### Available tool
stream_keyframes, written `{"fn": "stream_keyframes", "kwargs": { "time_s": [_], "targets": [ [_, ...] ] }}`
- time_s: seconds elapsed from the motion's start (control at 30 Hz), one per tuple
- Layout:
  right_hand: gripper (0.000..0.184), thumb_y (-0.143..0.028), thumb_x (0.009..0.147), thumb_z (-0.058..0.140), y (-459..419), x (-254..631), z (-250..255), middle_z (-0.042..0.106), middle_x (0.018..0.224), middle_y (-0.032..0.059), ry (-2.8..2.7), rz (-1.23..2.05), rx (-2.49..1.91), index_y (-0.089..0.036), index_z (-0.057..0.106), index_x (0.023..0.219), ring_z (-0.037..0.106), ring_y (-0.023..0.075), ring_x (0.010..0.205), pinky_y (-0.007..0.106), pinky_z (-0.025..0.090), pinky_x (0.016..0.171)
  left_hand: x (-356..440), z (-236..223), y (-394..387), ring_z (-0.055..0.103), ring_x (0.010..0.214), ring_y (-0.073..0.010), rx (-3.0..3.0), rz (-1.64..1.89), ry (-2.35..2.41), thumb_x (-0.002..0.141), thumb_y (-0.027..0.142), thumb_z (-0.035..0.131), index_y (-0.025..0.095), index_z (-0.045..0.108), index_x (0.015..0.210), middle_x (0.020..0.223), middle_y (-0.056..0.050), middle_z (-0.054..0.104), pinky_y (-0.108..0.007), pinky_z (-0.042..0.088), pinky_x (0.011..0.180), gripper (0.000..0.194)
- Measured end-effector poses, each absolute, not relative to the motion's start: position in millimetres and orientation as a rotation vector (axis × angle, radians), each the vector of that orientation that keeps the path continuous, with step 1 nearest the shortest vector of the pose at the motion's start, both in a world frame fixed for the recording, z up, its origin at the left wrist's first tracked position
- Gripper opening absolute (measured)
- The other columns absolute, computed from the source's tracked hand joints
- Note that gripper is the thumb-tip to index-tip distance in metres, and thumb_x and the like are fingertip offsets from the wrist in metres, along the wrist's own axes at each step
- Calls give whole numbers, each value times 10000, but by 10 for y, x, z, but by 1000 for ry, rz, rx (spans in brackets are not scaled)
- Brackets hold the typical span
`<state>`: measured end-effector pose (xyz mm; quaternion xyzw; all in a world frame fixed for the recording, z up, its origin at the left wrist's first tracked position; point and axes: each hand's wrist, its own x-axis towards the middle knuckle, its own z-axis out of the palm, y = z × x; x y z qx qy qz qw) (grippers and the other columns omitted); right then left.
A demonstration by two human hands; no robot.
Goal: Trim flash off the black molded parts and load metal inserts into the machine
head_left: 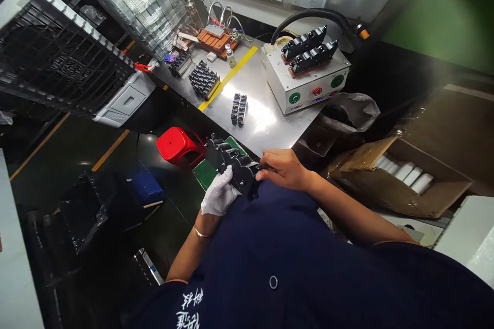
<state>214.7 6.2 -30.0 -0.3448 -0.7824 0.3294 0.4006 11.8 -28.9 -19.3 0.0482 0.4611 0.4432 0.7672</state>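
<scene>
My left hand (pixel 219 194), in a white glove, grips a long black plastic part (pixel 236 168) with rounded lobes and tube-like sections along its top. The part is held close to my body, tilted across the front of my dark blue shirt. My bare right hand (pixel 283 168) pinches at the part's right end; the exact piece between those fingertips is too small to make out. Beyond the hands, two similar black parts (pixel 239 109) stand side by side on the metal table (pixel 257 131). A block of several more (pixel 204 80) sits farther left, beside a yellow tape line.
A white control box (pixel 309 82) with coloured buttons bears two black parts (pixel 313 51) on top. An orange fixture (pixel 218 41) and a small bottle (pixel 230 56) are at the back. A red stool (pixel 175 145), a fan (pixel 69 61) and an open carton (pixel 401 175) surround me.
</scene>
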Motion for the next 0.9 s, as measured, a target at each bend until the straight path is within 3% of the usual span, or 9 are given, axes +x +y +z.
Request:
{"fn": "stream_keyframes", "kwargs": {
  "time_s": [0.17,0.33,0.47,0.67,0.77,0.9],
  "targets": [
    [541,-626,939,428,111,2137,-277,459,573,-2,-2050,873,-812,-218,426,583,420,123,541,277,280,524,169,-162,-318,679,1093,-249,119,998,930,931,251,556,105,668,1159,1078,-117,742,-401,506,1032,293],
    [570,-650,930,419,131,2143,-322,446,551,-2,-2086,841,-847,-218,385,561,405,123,529,284,243,524,213,-116,-341,688,1074,-201,25,1031,913,977,225,473,112,629,1239,1096,-96,741,-364,496,1052,325],
    [580,-756,854,433,160,2126,-306,488,593,4,-2024,852,-922,-222,480,633,422,132,548,280,271,539,199,-118,-365,670,1116,-209,10,1016,889,969,248,498,119,612,1274,1145,-100,726,-357,496,1055,350],
    [596,-677,913,421,150,2107,-289,448,552,0,-2061,889,-862,-214,412,539,406,121,535,279,251,521,184,-136,-400,659,1134,-206,4,1016,917,953,242,527,133,616,1266,1171,-93,717,-350,495,1054,344],
    [544,-698,826,562,131,2104,-308,462,556,-19,-1949,925,-886,-210,511,590,398,105,514,266,284,506,177,-159,-417,660,1130,-199,9,992,916,952,260,527,134,618,1260,1175,-92,714,-337,490,1055,345],
    [426,-615,751,713,93,2087,-242,533,593,-35,-1772,1055,-808,-196,685,824,420,91,493,250,361,489,132,-204,-411,684,1075,-203,64,975,934,941,259,540,133,627,1238,1118,-92,733,-355,494,1044,335]
  ]
}}
